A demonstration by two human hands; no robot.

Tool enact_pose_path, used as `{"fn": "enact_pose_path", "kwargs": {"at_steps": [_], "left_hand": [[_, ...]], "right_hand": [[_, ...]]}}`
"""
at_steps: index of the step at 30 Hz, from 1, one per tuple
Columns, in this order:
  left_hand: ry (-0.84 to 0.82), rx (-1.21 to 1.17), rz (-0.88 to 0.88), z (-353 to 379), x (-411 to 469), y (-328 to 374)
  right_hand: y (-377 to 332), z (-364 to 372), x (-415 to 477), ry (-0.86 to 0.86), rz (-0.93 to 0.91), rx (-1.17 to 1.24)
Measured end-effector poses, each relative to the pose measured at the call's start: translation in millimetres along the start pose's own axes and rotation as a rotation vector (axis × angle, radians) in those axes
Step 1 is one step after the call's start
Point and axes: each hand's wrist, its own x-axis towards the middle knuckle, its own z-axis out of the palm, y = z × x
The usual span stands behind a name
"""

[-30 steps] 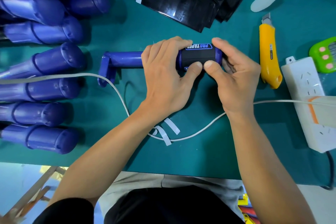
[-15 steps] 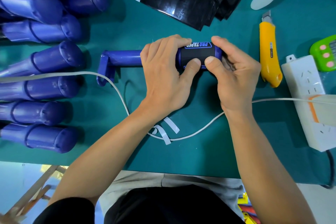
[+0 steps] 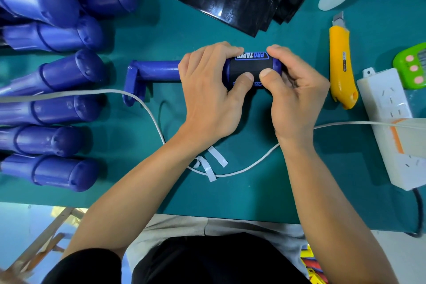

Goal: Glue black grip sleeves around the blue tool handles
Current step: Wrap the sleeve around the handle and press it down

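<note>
Left of the knife [image 3: 341, 64], left hand [image 3: 207, 99] and right hand [image 3: 297, 97] still grip the blue handle [image 3: 156, 71], thumbs edged up its black sleeve [image 3: 251, 65], likely bonding it.

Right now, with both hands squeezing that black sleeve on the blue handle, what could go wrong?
1. The left hand and right hand pinch the black sleeve on the blue handle; if a thumb slides, it might stick crooked.
2. The yellow knife lies beside the right hand with its blade tip out; a careless reach could cut.
3. The white cable runs under both forearms and could snag.
</note>
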Motion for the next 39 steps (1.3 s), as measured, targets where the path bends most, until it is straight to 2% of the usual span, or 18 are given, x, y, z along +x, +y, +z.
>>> {"fn": "enact_pose_path", "kwargs": {"at_steps": [6,11,20,39], "left_hand": [[0.002,0.021,0.017,-0.3,-0.9,0.3],[-0.024,0.07,0.055,-2.2,-3.1,-2.6],[-0.212,0.066,0.13,-26.0,6.8,-18.3],[-0.146,-0.013,0.018,-19.1,3.4,-15.1]], "right_hand": [[2.5,-3.3,0.5,-0.073,-0.103,-0.196],[3.7,-1.2,2.1,-0.045,-0.113,-0.194],[2.1,-1.8,-0.3,-0.042,-0.105,-0.186],[2.5,-1.0,-3.1,-0.031,-0.125,-0.211]]}}
